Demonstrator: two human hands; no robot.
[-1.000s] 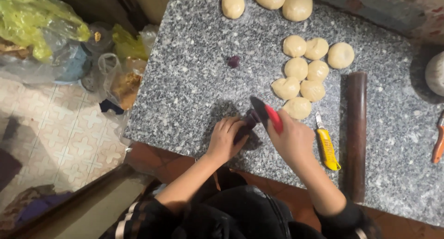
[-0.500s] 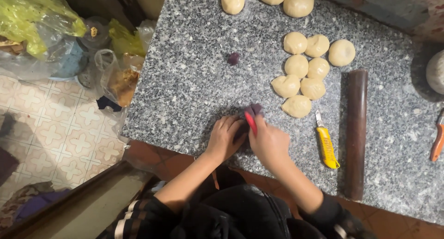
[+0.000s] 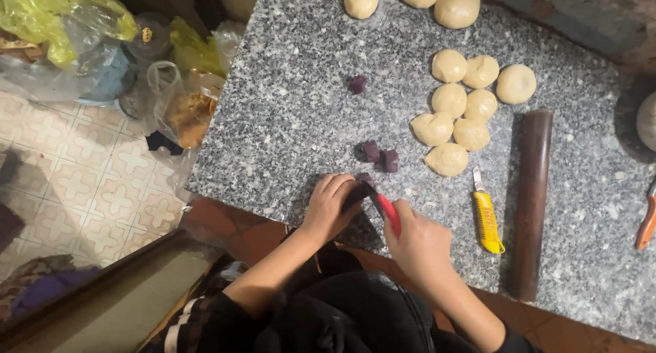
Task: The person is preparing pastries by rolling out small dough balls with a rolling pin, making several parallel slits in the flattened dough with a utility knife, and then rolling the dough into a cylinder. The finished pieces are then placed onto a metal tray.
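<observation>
- Granite counter (image 3: 294,120), grey speckled, carries everything; tiled floor and plastic bags (image 3: 102,59) off its left edge.
- Dark wooden rolling pin (image 3: 529,202) lies lengthwise right of the hands, well apart from them.
- Dough balls (image 3: 461,114), pale, clustered near the top of the pin; three bigger ones at the far edge.
- Right hand (image 3: 420,247) closed around a red-handled knife (image 3: 383,206), dark blade angled toward the left hand's fingers.
- Left hand (image 3: 328,206) curled down on the counter edge, fingertips pressing a dark purple piece (image 3: 362,182) that's mostly hidden beneath them; blade meets it just beside the fingers.
- Yellow box cutter (image 3: 486,220) lies just right of the right hand, not touched.
- Two purple cubes (image 3: 380,156) sit touching, just beyond the left hand's fingertips.
- One more purple chunk (image 3: 357,84) sits alone farther up the counter.
- Orange-handled tool (image 3: 646,223) at the right edge, cut off by the frame.
</observation>
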